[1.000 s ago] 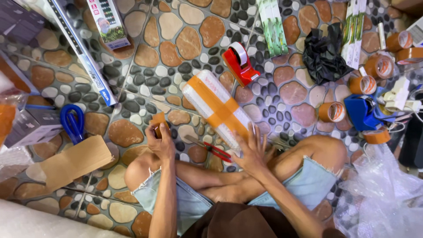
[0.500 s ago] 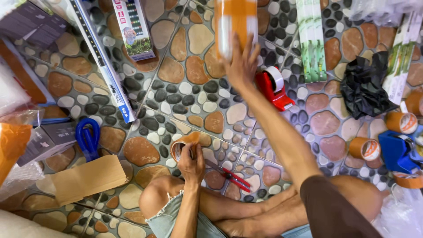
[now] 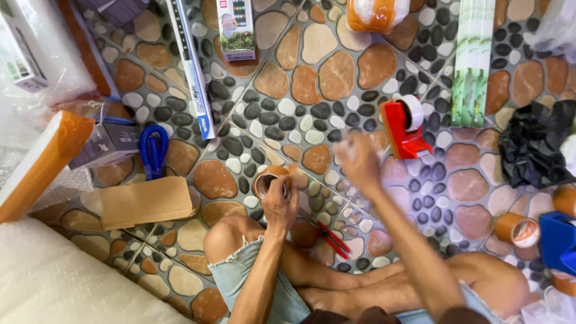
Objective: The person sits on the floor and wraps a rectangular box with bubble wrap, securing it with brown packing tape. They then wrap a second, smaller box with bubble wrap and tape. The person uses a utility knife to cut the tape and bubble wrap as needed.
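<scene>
Left hand (image 3: 279, 203) is closed around a brown tape roll (image 3: 267, 180), fingers curled over its rim, holding it just above the pebble-patterned floor (image 3: 312, 72) in front of the person's bent knee. Right hand (image 3: 359, 161) hangs in the air over the floor, blurred; its fingers look loosely spread and nothing shows in its grip, though the blur keeps me from being sure. It sits just left of a red tape dispenser (image 3: 403, 127) with a white roll on top, near it but not touching.

Red-handled scissors (image 3: 329, 237) lie on the floor between the two forearms, close to the crossed legs. To the left of the tape roll lies a flat piece of cardboard (image 3: 146, 203), and beyond it a blue coiled cable (image 3: 153, 150) beside a small grey box (image 3: 107, 144). A long narrow white box (image 3: 191, 66) runs diagonally from the top edge down toward the middle, with a shorter printed carton (image 3: 236, 29) beside it.

At the top edge sits a wrapped parcel (image 3: 373, 13) banded in orange tape. Right of the dispenser stands a tall green-and-white package (image 3: 474, 60), and a crumpled black bag (image 3: 533, 144) lies at the right edge. Below it another brown tape roll (image 3: 516, 229) rests on the floor next to a blue dispenser (image 3: 559, 241). Bubble wrap (image 3: 66, 282) fills the lower left corner.
</scene>
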